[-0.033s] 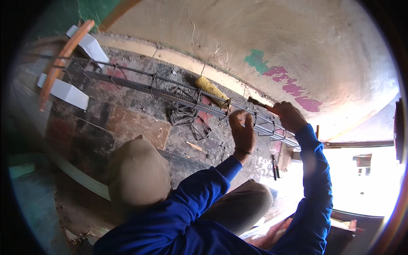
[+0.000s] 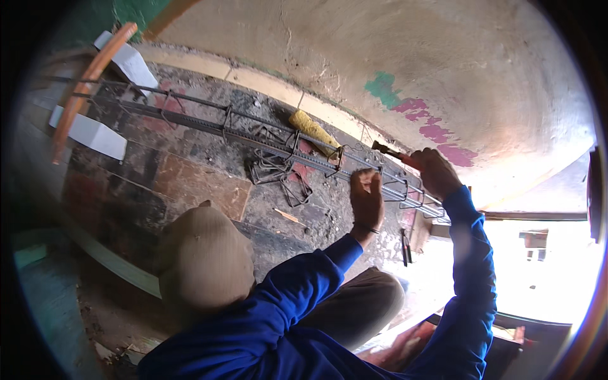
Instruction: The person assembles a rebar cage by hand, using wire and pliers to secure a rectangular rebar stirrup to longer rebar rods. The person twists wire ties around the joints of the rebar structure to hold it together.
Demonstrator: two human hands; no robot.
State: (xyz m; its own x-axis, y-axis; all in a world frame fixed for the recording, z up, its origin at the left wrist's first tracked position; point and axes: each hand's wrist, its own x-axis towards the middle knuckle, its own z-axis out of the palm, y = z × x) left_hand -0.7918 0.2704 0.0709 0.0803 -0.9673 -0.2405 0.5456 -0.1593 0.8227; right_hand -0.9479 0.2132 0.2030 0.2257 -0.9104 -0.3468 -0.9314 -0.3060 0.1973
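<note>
A long cage of steel reinforcing bars (image 2: 253, 140) with square stirrups (image 2: 293, 144) tied around it runs from the far left to the right, near the wall. My left hand (image 2: 367, 201) is at the bars, its fingers curled in and apparently gripping a bar between two stirrups. In my right hand (image 2: 437, 174) is a hammer (image 2: 394, 154) with an orange-red handle, my fingers wrapped round it. The dark hammer head is raised beyond the cage, close to the foot of the wall and apart from the bars.
Loose bent stirrups (image 2: 278, 174) lie beside the cage, and a yellow block (image 2: 315, 133) rests behind it. Pincers (image 2: 406, 247) lie near the bright doorway. A curved wooden strip (image 2: 92, 85) crosses the cage by white blocks (image 2: 95, 134). A person's beige cap (image 2: 206, 256) fills the lower left.
My left hand has moved slightly right along the cage, and its fingers have drawn closer together. My right hand and the hammer have barely shifted.
</note>
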